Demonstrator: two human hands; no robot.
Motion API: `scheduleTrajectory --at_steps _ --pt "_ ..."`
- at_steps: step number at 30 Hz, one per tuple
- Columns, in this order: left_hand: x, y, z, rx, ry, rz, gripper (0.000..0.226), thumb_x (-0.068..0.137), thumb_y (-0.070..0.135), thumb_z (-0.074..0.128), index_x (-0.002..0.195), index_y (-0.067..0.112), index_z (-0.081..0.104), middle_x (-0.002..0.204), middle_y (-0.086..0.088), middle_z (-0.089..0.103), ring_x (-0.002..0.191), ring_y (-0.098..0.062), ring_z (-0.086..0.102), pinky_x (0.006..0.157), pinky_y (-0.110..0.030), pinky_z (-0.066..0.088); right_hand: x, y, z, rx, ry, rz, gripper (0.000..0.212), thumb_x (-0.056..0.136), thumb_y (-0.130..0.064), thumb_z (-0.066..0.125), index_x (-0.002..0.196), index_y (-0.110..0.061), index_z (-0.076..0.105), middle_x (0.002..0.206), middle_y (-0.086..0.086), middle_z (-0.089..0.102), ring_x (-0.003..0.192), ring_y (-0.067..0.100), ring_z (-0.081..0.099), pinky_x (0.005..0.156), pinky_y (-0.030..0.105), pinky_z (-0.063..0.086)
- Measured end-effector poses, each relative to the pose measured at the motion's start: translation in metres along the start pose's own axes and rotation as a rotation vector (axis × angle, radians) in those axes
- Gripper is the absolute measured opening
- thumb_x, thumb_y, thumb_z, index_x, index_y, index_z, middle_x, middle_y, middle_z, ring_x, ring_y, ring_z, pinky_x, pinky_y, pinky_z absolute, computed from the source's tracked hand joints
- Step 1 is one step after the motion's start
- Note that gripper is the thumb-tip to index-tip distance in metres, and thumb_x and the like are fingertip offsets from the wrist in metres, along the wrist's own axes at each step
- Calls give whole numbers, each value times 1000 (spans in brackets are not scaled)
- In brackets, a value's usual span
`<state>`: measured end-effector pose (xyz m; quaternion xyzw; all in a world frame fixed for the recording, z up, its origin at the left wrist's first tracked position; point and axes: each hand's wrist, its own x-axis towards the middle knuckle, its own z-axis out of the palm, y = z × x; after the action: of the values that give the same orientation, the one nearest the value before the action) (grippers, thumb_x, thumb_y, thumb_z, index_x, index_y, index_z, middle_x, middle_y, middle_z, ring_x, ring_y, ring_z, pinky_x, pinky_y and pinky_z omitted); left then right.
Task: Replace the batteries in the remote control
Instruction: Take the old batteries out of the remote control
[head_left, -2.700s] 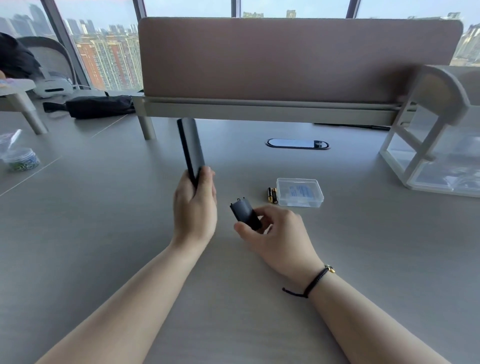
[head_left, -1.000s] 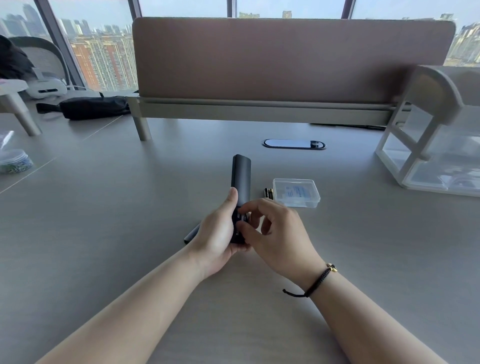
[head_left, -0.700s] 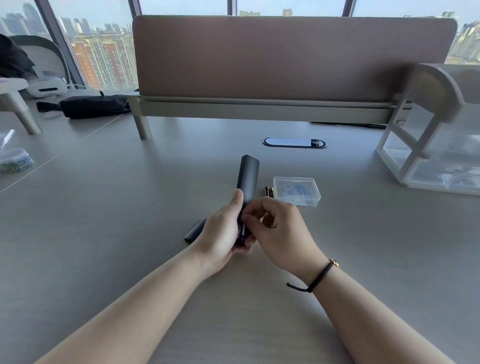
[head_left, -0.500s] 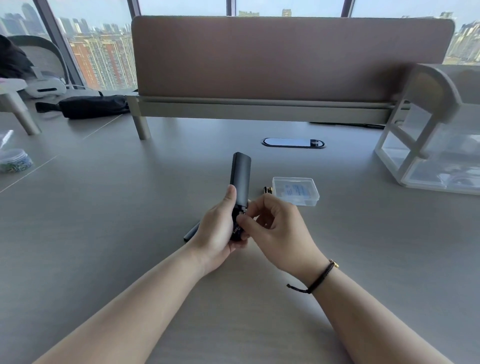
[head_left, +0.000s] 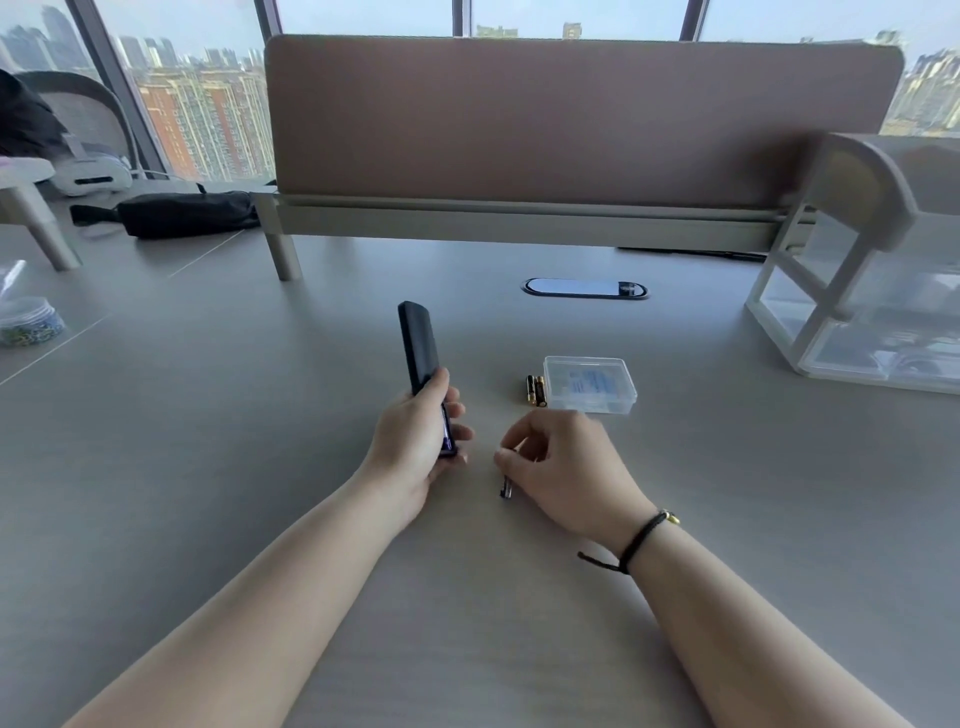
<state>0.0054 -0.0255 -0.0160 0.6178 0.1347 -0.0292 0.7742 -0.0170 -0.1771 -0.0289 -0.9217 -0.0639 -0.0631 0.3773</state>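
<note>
My left hand (head_left: 415, 447) grips the lower end of a black remote control (head_left: 417, 345), which stands tilted up and away from me above the table. My right hand (head_left: 563, 470) is to the right of it, apart from it, fingers curled around a small dark battery (head_left: 506, 487) whose end sticks out below the fingers near the tabletop. Two batteries with gold ends (head_left: 535, 389) lie side by side on the table, touching the left side of a clear plastic box (head_left: 592, 384). The remote's battery cover is not in sight.
A grey desk (head_left: 208, 441) with a brown divider panel (head_left: 571, 119) at the back and a cable grommet (head_left: 584, 288). A white rack with clear drawers (head_left: 857, 317) stands at the right. A black pouch (head_left: 187, 213) and a bead jar (head_left: 28, 327) sit far left.
My right hand has come off the remote's lower end and moved right and down with a battery in it. My left hand has swung the remote to the left.
</note>
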Motion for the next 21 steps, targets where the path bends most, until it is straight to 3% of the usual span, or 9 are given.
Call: scheduleTrajectory --at_steps 3,7,12,14,21 --pt "3 0 -2 68 73 57 28 101 35 48 80 17 55 85 -4 55 67 -18 58 43 -25 45 -3 -3 4 -88 -14 -50 7 84 -30 68 84 -25 73 67 -12 65 73 12 63 69 28 52" --pt "4 0 -4 67 63 77 29 101 35 48 82 15 56 80 -5 57 63 -19 57 49 -28 44 -5 -2 7 -120 -23 -70 11 85 -31 65 90 -25 74 68 -12 66 77 14 65 73 31 54" --pt "-5 2 -2 -93 -70 -17 34 101 38 47 87 10 58 64 -4 53 50 -19 51 51 -29 37 2 2 2 78 66 -10 4 87 -25 70 84 -27 72 56 -10 59 51 1 52 51 13 37" --pt "-7 4 -1 -162 -141 -46 38 100 43 46 89 8 57 62 -4 51 49 -20 48 50 -29 36 5 4 -1 177 138 -5 9 87 -21 72 81 -28 71 54 -10 52 48 0 49 49 13 34" --pt "-20 9 3 -305 -345 -99 56 96 57 42 84 9 67 72 -5 58 61 -19 53 61 -33 43 -8 -12 -3 236 199 -304 8 84 -17 76 87 -23 72 56 -11 54 47 7 45 50 15 33"
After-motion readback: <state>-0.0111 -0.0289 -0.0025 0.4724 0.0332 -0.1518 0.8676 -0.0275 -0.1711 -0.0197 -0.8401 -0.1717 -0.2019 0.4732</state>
